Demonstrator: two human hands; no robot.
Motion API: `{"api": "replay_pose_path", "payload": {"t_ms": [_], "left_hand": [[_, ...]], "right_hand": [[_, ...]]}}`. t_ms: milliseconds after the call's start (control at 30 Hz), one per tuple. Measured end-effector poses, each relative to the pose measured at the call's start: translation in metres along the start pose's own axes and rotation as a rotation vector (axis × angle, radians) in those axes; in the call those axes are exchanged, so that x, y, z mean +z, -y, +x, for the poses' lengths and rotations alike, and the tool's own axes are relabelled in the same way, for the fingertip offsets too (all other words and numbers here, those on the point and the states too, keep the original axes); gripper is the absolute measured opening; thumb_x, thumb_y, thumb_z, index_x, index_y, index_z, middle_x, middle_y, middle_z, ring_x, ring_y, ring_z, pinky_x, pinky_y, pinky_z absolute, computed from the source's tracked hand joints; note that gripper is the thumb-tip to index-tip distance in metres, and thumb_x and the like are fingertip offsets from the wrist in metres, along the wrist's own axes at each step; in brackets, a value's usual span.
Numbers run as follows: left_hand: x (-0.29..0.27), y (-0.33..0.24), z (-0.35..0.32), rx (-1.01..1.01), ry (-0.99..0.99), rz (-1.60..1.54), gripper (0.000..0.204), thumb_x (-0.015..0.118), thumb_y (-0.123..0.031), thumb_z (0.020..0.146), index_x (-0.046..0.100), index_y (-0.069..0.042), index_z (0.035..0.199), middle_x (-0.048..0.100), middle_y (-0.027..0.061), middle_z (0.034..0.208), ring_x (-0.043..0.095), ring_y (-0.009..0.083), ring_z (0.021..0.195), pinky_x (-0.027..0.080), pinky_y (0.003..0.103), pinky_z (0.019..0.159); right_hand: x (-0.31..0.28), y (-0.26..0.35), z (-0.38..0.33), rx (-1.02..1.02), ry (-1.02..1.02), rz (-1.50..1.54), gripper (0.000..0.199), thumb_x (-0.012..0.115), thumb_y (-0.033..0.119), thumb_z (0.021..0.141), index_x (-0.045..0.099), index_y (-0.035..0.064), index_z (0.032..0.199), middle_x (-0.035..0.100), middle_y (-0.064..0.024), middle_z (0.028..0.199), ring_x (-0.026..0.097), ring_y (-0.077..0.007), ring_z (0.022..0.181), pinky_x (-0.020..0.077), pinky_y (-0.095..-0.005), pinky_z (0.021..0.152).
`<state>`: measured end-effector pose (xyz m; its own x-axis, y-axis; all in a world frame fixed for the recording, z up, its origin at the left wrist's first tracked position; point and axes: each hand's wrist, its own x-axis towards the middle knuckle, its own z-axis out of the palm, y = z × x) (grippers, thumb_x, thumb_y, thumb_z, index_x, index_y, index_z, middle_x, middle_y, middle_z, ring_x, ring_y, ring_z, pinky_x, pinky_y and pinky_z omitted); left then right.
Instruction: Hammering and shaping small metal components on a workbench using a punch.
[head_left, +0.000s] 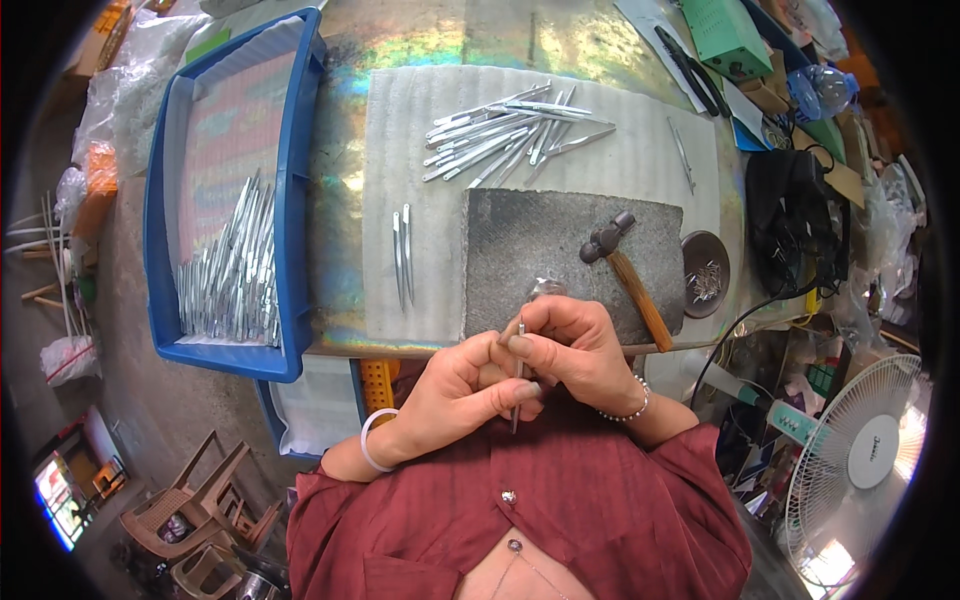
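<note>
Close to my body, at the table's front edge, my left hand (465,388) and my right hand (572,348) pinch one slim, pointed metal piece (518,366) between them. It stands nearly upright in the picture, its thin end showing below my left thumb. My right fingertips close around its upper end. Just beyond my hands lies a dark grey rough slab (540,240) with a wooden-handled hammer (638,296) on it. A small shiny object (547,287) at the slab's near side is partly hidden by my fingers.
A pile of similar metal pieces (500,135) lies on a white foam sheet (390,110); two more (403,255) lie left of the slab. A blue tray (293,200) at left holds many. Right are a round dish (692,300) of tiny pins, pliers (695,75) and a fan (850,465).
</note>
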<state>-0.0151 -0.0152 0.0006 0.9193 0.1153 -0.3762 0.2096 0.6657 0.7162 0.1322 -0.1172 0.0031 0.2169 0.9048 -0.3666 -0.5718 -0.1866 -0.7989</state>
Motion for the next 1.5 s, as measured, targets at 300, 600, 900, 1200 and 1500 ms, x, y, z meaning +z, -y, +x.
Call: {"api": "replay_pose_path", "payload": {"t_ms": [300, 600, 900, 1200, 1500], "left_hand": [[0.005, 0.001, 0.001, 0.235, -0.122, 0.460, 0.029, 0.077, -0.010, 0.076, 0.049, -0.006, 0.073, 0.055, -0.0007, 0.056, 0.050, 0.0033, 0.049, 0.039, 0.021, 0.044], [0.014, -0.001, 0.005, 0.190, -0.156, 0.542, 0.029, 0.077, -0.010, 0.076, 0.048, -0.006, 0.073, 0.054, -0.0007, 0.055, 0.050, 0.0038, 0.048, 0.037, 0.022, 0.043], [0.011, 0.000, 0.010, 0.064, -0.033, 0.291, 0.011, 0.058, -0.010, 0.092, 0.052, 0.000, 0.090, 0.067, 0.0054, 0.073, 0.063, 0.0084, 0.064, 0.050, 0.021, 0.060], [0.004, -0.003, 0.006, -0.071, 0.023, 0.036, 0.014, 0.053, -0.010, 0.095, 0.051, 0.002, 0.101, 0.067, 0.0086, 0.084, 0.065, 0.0126, 0.077, 0.053, 0.025, 0.068], [-0.003, 0.004, -0.001, 0.036, -0.042, 0.139, 0.012, 0.056, -0.010, 0.093, 0.054, 0.001, 0.097, 0.068, 0.0067, 0.081, 0.064, 0.0102, 0.073, 0.052, 0.023, 0.065]], "right_hand": [[-0.015, -0.006, -0.009, 0.014, 0.081, 0.103, 0.014, 0.056, 0.007, 0.092, 0.063, -0.0019, 0.101, 0.056, 0.0015, 0.073, 0.044, -0.0024, 0.058, 0.0359, -0.0182, 0.051], [-0.024, -0.007, -0.012, 0.026, 0.091, 0.176, 0.017, 0.056, 0.011, 0.092, 0.061, -0.0039, 0.100, 0.056, -0.0023, 0.081, 0.041, -0.0040, 0.054, 0.0329, -0.0195, 0.048], [-0.019, 0.003, -0.011, 0.003, -0.013, 0.012, 0.008, 0.061, 0.006, 0.090, 0.058, -0.0010, 0.090, 0.062, -0.0019, 0.078, 0.057, -0.0040, 0.072, 0.0467, -0.0186, 0.060], [-0.012, 0.001, -0.005, 0.046, -0.019, 0.025, 0.009, 0.063, 0.009, 0.089, 0.056, 0.0029, 0.087, 0.062, -0.0004, 0.080, 0.050, -0.0008, 0.061, 0.0388, -0.0161, 0.051], [-0.001, -0.002, -0.001, 0.047, -0.019, 0.019, 0.007, 0.061, 0.007, 0.090, 0.056, 0.0030, 0.088, 0.062, -0.0009, 0.082, 0.051, -0.0014, 0.063, 0.0396, -0.0161, 0.052]]}}
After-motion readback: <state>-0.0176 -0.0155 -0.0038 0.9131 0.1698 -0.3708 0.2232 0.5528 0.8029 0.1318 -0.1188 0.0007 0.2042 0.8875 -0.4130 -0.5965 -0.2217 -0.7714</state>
